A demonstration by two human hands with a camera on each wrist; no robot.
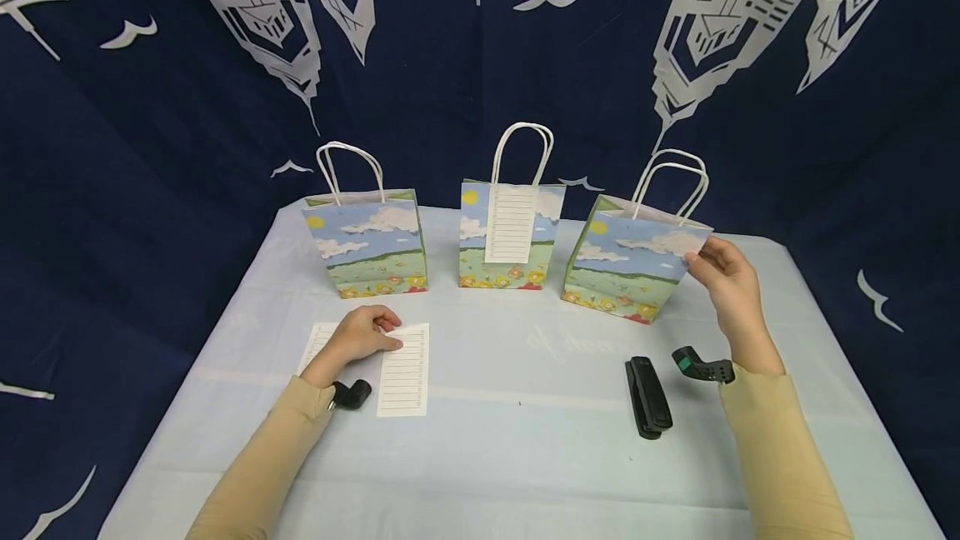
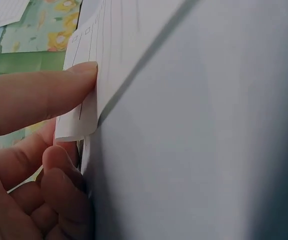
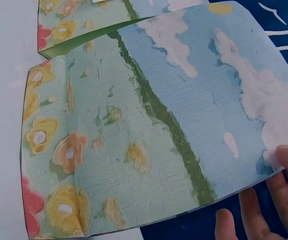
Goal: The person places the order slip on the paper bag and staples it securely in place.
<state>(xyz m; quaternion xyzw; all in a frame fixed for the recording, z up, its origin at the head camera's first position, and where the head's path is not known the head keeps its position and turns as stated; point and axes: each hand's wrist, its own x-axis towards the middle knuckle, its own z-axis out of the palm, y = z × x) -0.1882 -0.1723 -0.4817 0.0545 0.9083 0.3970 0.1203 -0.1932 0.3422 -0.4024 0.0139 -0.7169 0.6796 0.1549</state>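
My left hand (image 1: 363, 335) pinches the top of a lined checklist slip (image 1: 403, 373) lying on the table. In the left wrist view, the slip's end (image 2: 79, 120) curls up between thumb and fingers. A second slip (image 1: 321, 338) lies partly hidden under that hand and forearm. At the right, my right hand (image 1: 726, 277) pinches the side edge of a paper gift bag (image 1: 626, 261) with white handles. This bag stands tilted, its meadow print (image 3: 134, 130) filling the right wrist view. A black stapler (image 1: 648, 398) lies nearby on the table.
A middle gift bag (image 1: 472, 261) stands upright with a lined slip (image 1: 512, 223) on its front. Another matching bag (image 1: 367, 248) stands at the left. Behind the pale tabletop (image 1: 517, 473) hangs a dark blue curtain (image 1: 450, 82) with white building prints.
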